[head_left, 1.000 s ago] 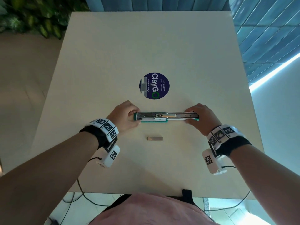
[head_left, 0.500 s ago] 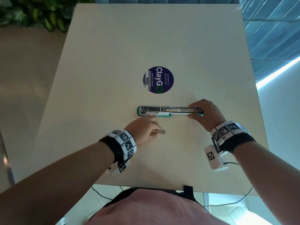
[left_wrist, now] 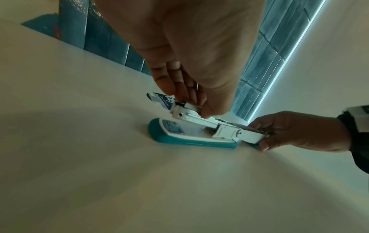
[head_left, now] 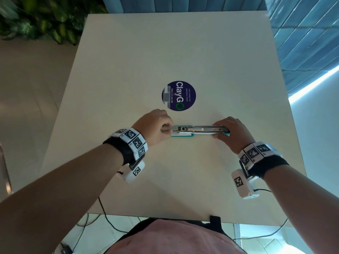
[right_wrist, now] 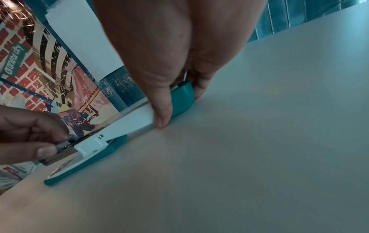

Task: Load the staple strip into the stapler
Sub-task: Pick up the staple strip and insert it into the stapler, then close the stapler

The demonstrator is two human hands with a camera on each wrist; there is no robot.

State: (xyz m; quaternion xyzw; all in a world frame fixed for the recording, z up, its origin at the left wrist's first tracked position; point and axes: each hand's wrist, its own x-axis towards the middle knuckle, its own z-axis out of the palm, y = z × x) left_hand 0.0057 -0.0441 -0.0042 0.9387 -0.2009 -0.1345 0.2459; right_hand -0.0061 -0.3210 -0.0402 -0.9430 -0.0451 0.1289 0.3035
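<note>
Stapler (head_left: 200, 131) lying flat on the pale surface (head_left: 183, 52), long axis running left to right, just near of the round dark-blue sticker (head_left: 178, 95). Opened out fully: teal base (left_wrist: 191, 141) at the left half, white-and-teal top cover (right_wrist: 137, 119) folded over to the right, metal magazine channel facing up between them.

Left hand (head_left: 156, 127) at the left end of the stapler, wrist raised above the surface. Thumb and fingertips (left_wrist: 165, 83) pressed together in a pinch on the staple strip (left_wrist: 192, 108), a short pale bar held at the front end of the magazine. Strip lying along the channel; not possible to tell whether fully seated. Fingertips in contact with the metal rail in the right wrist view (right_wrist: 60, 151).

Right hand (head_left: 232, 132) at the right end, clamped on the top cover: thumb (right_wrist: 162, 108) on the near side, remaining fingers curled over the far side, teal tip (right_wrist: 182, 96) of the cover showing between them. Cover held down against the surface.

Marker-patterned bands with small white camera units on both wrists. Black cables trailing off the near edge of the surface. Green foliage (head_left: 36, 19) beyond the far left corner; blue panelled wall (head_left: 302, 33) at the far right.
</note>
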